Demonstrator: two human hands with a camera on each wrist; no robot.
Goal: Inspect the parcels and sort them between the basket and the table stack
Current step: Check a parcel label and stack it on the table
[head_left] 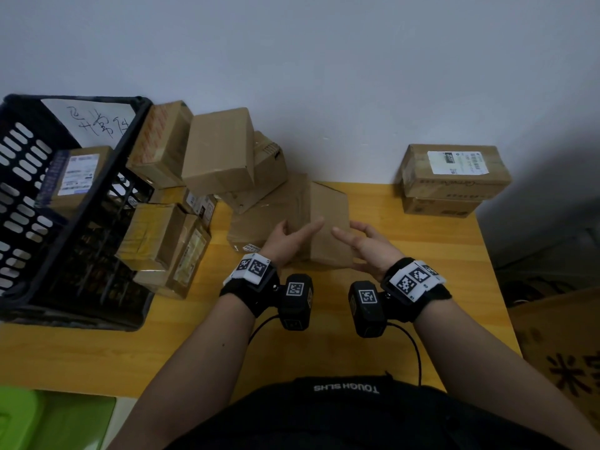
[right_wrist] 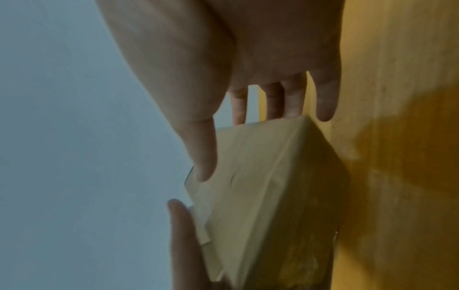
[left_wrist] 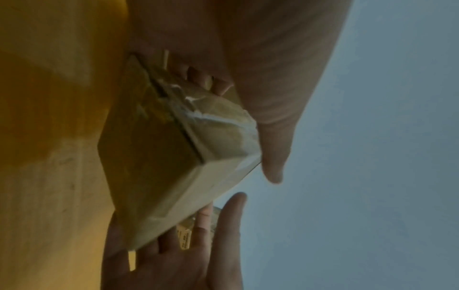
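Note:
A plain brown parcel (head_left: 328,219) stands tilted at the middle of the yellow table (head_left: 422,254). My left hand (head_left: 300,228) is against its left side and my right hand (head_left: 349,233) against its right side, both with fingers stretched out straight. In the left wrist view the parcel (left_wrist: 174,157) lies between the left thumb and the fingers behind it. In the right wrist view the right thumb rests on the parcel (right_wrist: 273,186) and the fingers reach behind its top edge. The black basket (head_left: 130,147) at the left holds one labelled parcel (head_left: 76,177). Two stacked parcels (head_left: 454,170) sit at the back right.
A loose pile of several brown parcels (head_left: 220,151) lies between the basket and my hands, some leaning on each other. A white wall stands behind the table. A large carton (head_left: 568,352) sits beyond the right table edge, and something green (head_left: 32,417) lies below the front left.

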